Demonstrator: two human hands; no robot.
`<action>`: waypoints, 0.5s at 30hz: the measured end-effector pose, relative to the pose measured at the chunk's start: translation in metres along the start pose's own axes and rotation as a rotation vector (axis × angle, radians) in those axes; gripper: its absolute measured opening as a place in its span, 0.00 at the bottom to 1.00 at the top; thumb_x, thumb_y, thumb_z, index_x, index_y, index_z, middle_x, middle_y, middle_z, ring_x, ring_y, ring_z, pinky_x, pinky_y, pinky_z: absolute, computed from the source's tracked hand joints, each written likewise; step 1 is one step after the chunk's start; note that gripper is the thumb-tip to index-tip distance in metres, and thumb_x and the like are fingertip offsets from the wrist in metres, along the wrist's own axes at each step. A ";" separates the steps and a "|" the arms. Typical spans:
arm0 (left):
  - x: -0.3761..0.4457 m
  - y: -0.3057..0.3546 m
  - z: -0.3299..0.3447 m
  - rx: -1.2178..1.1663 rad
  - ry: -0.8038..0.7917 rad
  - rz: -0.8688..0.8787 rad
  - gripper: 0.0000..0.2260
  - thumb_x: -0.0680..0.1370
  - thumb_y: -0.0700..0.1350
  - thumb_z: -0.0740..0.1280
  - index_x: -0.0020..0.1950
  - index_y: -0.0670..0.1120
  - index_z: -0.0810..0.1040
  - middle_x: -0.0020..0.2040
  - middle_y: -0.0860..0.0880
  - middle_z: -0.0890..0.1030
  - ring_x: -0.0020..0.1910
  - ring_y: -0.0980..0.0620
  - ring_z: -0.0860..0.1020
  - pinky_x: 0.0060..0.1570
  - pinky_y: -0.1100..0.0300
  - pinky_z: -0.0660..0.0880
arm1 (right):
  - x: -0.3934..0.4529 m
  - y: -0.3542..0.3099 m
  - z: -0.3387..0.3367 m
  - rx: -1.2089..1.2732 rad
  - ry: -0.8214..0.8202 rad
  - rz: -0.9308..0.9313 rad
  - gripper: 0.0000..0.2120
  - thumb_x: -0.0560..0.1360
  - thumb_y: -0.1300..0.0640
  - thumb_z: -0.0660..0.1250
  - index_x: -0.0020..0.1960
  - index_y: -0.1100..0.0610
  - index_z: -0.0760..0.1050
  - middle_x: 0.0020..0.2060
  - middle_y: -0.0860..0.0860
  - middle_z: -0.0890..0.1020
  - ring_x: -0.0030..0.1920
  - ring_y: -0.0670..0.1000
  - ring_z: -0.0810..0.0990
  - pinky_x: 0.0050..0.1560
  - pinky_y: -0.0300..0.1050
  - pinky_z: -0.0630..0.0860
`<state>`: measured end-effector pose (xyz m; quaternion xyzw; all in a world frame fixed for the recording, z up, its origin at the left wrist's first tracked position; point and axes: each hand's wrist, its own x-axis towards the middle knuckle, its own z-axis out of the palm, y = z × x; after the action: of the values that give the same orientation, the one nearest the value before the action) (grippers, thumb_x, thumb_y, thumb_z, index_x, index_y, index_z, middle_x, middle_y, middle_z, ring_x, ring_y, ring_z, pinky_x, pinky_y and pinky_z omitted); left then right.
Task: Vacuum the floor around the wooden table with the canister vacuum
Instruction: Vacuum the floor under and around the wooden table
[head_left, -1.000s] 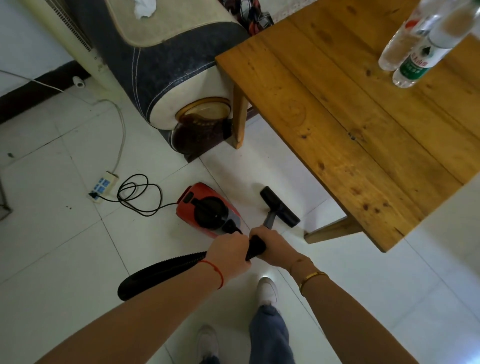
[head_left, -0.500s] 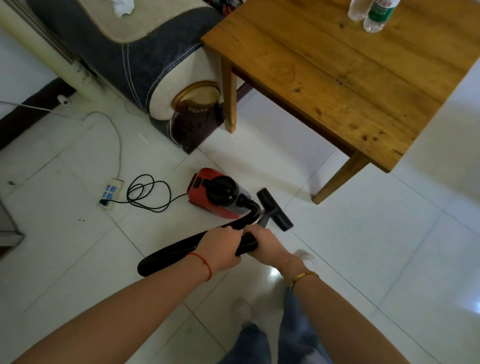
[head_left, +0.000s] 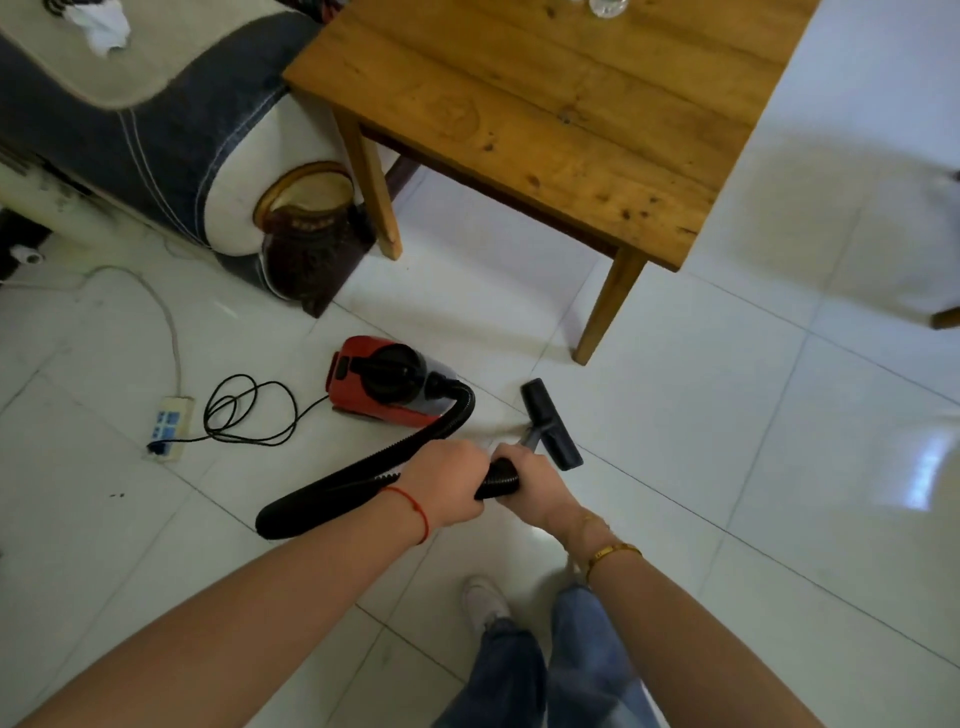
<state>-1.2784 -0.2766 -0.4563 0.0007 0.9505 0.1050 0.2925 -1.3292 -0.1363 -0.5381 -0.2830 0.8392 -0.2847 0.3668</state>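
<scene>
You grip the black ribbed hose (head_left: 363, 473) with both hands. Your left hand (head_left: 447, 480), the one with the red string at the wrist, has its fingers curled round the hose, and your right hand (head_left: 535, 483), with the gold bangle, closes round the hose end just ahead of it; a short stretch of ribbed hose shows between the two hands. From your right hand the wand runs down to the black floor nozzle (head_left: 550, 423), which sits on the white tiled floor (head_left: 727, 415), near the closer leg of the wooden table (head_left: 545, 104) but apart from it.

The red canister vacuum (head_left: 384, 382) lies on the floor just left of the nozzle, between the table's two visible legs and somewhat nearer to you (the hose leaves its right end, arches up, loops back to the left and returns to your left hand). Its black power cord (head_left: 244, 410) lies coiled to the left and ends at a white power strip (head_left: 171, 426) on the tiles.

Beyond the canister a dark-and-cream sofa arm (head_left: 171, 135) stands beside the table's far leg. Your jeans and one white shoe (head_left: 483, 597) show below your hands.
</scene>
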 end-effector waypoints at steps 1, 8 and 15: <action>0.005 0.008 -0.001 0.003 -0.007 0.013 0.04 0.71 0.46 0.66 0.44 0.48 0.74 0.40 0.50 0.78 0.39 0.48 0.80 0.32 0.60 0.67 | -0.004 0.006 -0.004 0.009 0.009 0.019 0.07 0.70 0.62 0.68 0.47 0.60 0.74 0.44 0.55 0.79 0.43 0.53 0.76 0.42 0.40 0.68; 0.042 0.071 -0.005 0.057 -0.030 0.080 0.05 0.72 0.45 0.67 0.46 0.46 0.76 0.40 0.48 0.80 0.36 0.49 0.78 0.31 0.61 0.67 | -0.034 0.062 -0.037 0.039 0.078 0.089 0.08 0.70 0.63 0.69 0.49 0.60 0.74 0.46 0.55 0.79 0.45 0.54 0.76 0.41 0.39 0.65; 0.092 0.138 -0.006 0.071 -0.008 0.082 0.08 0.73 0.46 0.67 0.50 0.45 0.76 0.42 0.47 0.80 0.40 0.46 0.80 0.34 0.59 0.68 | -0.046 0.127 -0.086 0.035 0.110 0.077 0.11 0.69 0.65 0.69 0.51 0.59 0.74 0.49 0.54 0.78 0.48 0.53 0.75 0.48 0.39 0.68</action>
<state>-1.3663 -0.1374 -0.4751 0.0504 0.9516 0.0834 0.2916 -1.4033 0.0048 -0.5551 -0.2279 0.8633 -0.3001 0.3358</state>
